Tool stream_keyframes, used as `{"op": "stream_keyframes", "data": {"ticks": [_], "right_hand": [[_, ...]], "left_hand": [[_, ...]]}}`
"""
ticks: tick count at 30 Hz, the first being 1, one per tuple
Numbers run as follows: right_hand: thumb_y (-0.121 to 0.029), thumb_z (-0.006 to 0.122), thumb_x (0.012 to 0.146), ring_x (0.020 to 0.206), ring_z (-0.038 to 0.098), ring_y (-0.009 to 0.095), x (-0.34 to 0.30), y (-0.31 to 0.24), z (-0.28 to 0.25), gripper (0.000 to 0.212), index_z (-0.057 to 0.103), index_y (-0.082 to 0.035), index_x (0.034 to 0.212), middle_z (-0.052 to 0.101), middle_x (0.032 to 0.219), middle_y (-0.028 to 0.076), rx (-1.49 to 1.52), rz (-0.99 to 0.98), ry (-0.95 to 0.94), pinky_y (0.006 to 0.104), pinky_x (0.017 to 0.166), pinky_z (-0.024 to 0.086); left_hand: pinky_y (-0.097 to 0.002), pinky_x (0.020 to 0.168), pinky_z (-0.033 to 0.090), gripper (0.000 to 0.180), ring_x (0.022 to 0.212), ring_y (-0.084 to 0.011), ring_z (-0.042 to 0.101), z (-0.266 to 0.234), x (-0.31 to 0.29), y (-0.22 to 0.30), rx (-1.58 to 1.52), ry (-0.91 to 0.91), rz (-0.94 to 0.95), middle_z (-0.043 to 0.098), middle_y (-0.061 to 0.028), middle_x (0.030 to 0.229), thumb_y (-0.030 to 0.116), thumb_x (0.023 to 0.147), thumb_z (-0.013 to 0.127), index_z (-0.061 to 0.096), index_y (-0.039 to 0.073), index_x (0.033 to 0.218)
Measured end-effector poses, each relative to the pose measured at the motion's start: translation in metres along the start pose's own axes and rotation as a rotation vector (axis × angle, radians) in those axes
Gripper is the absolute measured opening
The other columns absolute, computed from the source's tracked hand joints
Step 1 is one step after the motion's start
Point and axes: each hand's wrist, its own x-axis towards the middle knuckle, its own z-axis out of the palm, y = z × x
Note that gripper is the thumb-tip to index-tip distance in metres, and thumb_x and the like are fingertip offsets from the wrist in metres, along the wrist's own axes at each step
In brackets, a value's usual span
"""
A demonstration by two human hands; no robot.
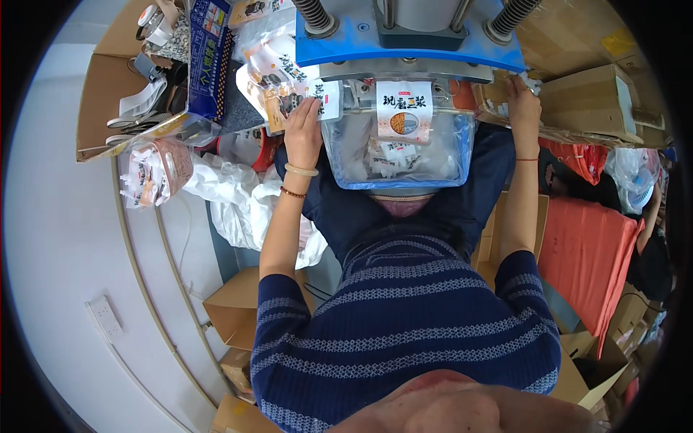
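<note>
My left hand (303, 130) is at the left of the press, its fingers closed on the edge of a white printed pouch (327, 99) at the front of a loose pile of such pouches (278, 72). At the right end of the press, my right hand (525, 108) reaches to a small cardboard box (492, 99); its fingertips are partly hidden. Below the front edge of the blue press (411, 52), a white pouch (404, 108) printed with an oval picture hangs over the bin. The blue-rimmed bin (399, 182) has a clear liner, with white printed scraps (393, 157) inside.
Two thick springs (315, 16) flank the press head. An open carton (137, 137) with assorted items stands at the left, beside a clear bag of printed pieces (155, 173). Cardboard boxes (588, 101) and a red cloth-like cover (585, 252) are at the right. Another person's arm (650, 209) shows farther right.
</note>
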Motion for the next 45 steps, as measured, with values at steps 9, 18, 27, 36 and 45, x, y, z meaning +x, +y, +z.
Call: {"op": "stream_keyframes", "data": {"ticks": [9,18,27,36,45], "right_hand": [[-0.027,0.064,0.091,0.089,0.063,0.046,0.02,0.002,0.009,0.028,0.063,-0.005,0.108,0.066,0.094,0.026,-0.029,-0.188,-0.01,0.0521,0.076,0.051],[-0.016,0.067,0.093,0.09,0.066,0.017,-0.039,-0.063,-0.074,0.026,0.068,-0.002,0.115,0.072,0.101,0.009,0.655,-0.249,-0.032,0.0288,0.081,0.051],[-0.006,0.074,0.083,0.087,0.065,0.02,-0.072,-0.171,-0.103,0.021,0.07,-0.001,0.104,0.069,0.101,0.009,0.963,-0.331,-0.172,0.0303,0.079,0.051],[-0.023,0.063,0.094,0.094,0.065,0.033,-0.048,-0.148,-0.081,0.029,0.066,0.0,0.111,0.068,0.104,0.018,0.607,-0.494,-0.522,0.0375,0.08,0.051],[-0.018,0.058,0.096,0.09,0.064,0.041,-0.027,-0.088,-0.053,0.024,0.065,-0.001,0.111,0.066,0.107,0.023,0.143,-0.126,-0.121,0.0437,0.077,0.051]], "left_hand": [[-0.0398,0.093,0.049,0.041,0.106,-0.0316,0.061,0.0,0.011,-0.01,-0.045,-0.007,0.014,0.065,-0.0124,0.119,-0.009,0.078,0.061,0.067,0.004,0.116],[-0.0262,0.08,0.052,0.033,0.098,-0.0182,0.068,-0.055,0.037,0.068,-0.524,-0.015,-0.17,0.072,-0.0114,0.112,-0.011,0.077,0.06,0.072,0.0,0.106],[-0.0229,0.078,0.05,0.031,0.086,-0.008,0.063,-0.054,0.037,0.114,-0.988,-0.314,-0.555,0.074,-0.0062,0.099,-0.007,0.082,0.063,0.072,0.0,0.11],[-0.0215,0.074,0.051,0.021,0.082,-0.0073,0.064,-0.034,0.035,0.094,-1.471,-0.944,-0.784,0.073,-0.0056,0.094,0.014,0.092,0.071,0.073,-0.004,0.103],[-0.0321,0.08,0.058,0.024,0.089,-0.0187,0.07,0.015,0.068,0.095,-1.692,-0.562,-1.206,0.071,-0.0132,0.104,0.011,0.092,0.069,0.067,-0.008,0.107]]}}
